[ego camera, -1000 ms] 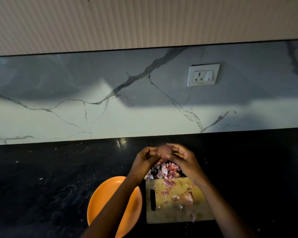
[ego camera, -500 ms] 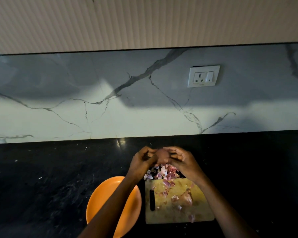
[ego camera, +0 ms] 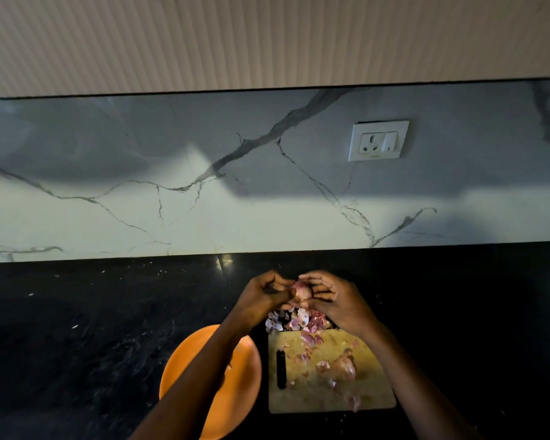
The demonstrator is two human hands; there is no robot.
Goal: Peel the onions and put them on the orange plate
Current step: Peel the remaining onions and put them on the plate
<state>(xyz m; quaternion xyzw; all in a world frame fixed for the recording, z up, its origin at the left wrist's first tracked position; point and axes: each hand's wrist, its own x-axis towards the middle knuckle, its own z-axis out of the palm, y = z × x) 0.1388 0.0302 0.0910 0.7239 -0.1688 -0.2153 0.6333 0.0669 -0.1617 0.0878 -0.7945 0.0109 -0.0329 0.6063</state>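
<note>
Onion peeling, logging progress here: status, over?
Left hand and right hand both grip one onion above the peel pile. Another onion waits on the cutting board. Orange plate partly hidden by the left arm.

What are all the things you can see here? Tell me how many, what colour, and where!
onion in the hands: one, pinkish, held up over the far end of the board
onion on the board: one, pinkish brown, lying on the cutting board
onion peels: a pile, pink and white, at the board's far edge, with bits scattered on it
cutting board: one, pale wood with a dark slot, on the counter
orange plate: one, orange, left of the board, partly under the left forearm
counter: one, black
wall socket: one, white, on the marble wall
left hand: one, gripping the held onion
right hand: one, gripping it from the other side
</note>
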